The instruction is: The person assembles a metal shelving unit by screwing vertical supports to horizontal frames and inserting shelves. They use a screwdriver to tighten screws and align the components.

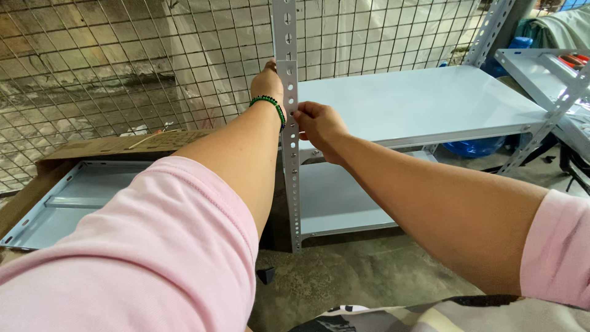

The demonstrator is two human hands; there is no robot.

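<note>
A grey perforated metal upright (291, 184) of a shelving rack stands in front of me. My left hand (268, 80), with a green bead bracelet on the wrist, grips the upright from behind, above the upper shelf (418, 101). My right hand (318, 126) pinches the upright's edge at the corner where the upper shelf meets it; whether it holds a small fastener is hidden by the fingers. A lower shelf (335, 200) sits beneath.
An open cardboard box (67, 160) with a grey shelf panel (74, 203) inside lies at left. Wire mesh fencing (123, 61) runs behind. Another rack frame (553, 80) and a blue bag (476, 146) are at right. The floor is bare concrete (344, 276).
</note>
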